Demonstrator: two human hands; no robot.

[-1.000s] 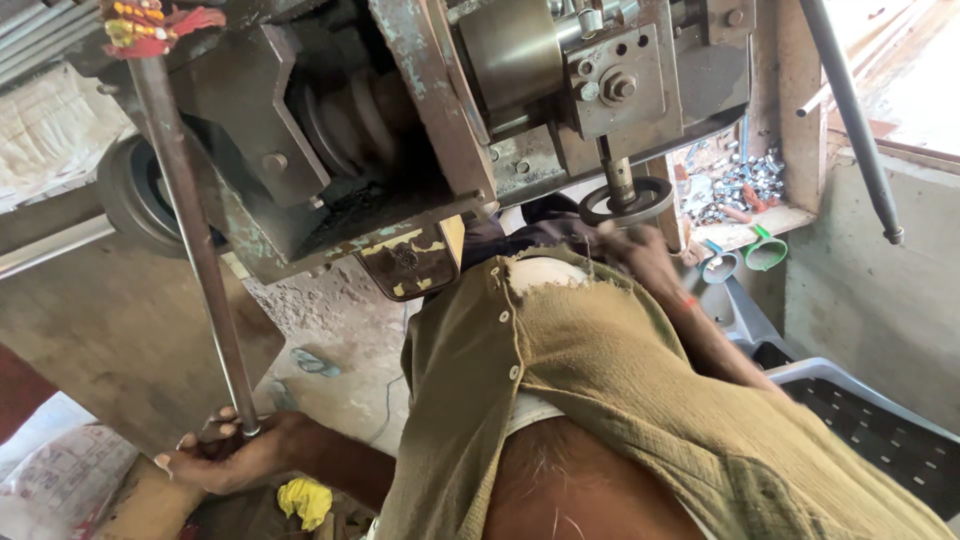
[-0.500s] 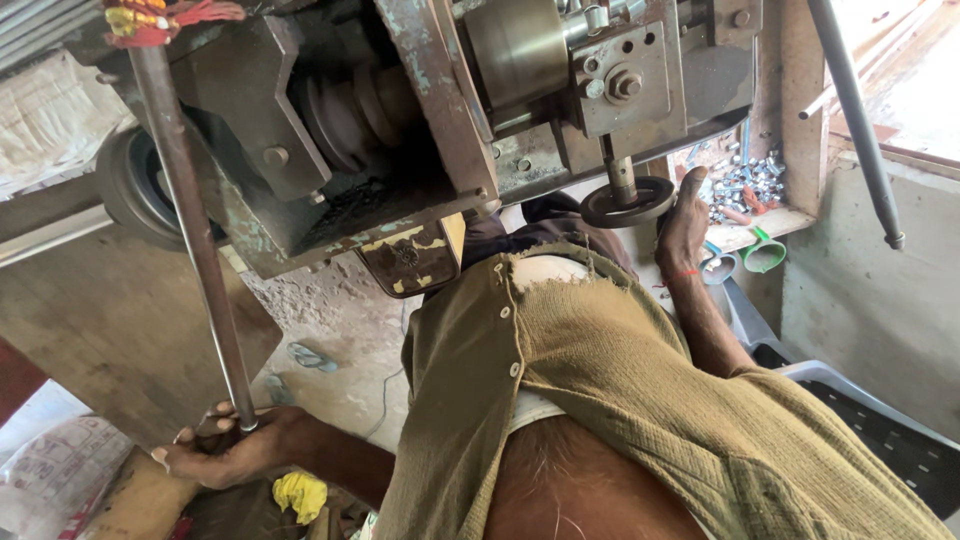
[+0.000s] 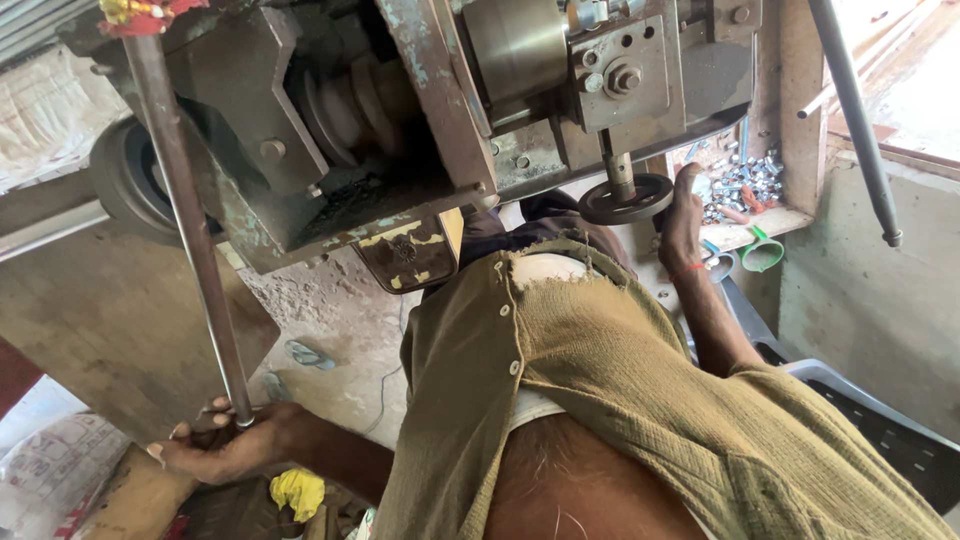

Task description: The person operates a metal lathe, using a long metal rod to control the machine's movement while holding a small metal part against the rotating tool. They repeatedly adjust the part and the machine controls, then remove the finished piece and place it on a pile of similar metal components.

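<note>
The left hand [image 3: 225, 445] is closing its grip around the lower end of the long steel lever [image 3: 190, 235] near left, while the right hand [image 3: 683, 210] is cupping the black handwheel [image 3: 627, 198] under the machine head [image 3: 420, 120]. Steady, small turns would suit best.

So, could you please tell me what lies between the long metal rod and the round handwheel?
In the head view, the grey machine body with its grooved pulley lies between the rod, gripped by the left hand, and the handwheel, touched by the right hand.
</note>
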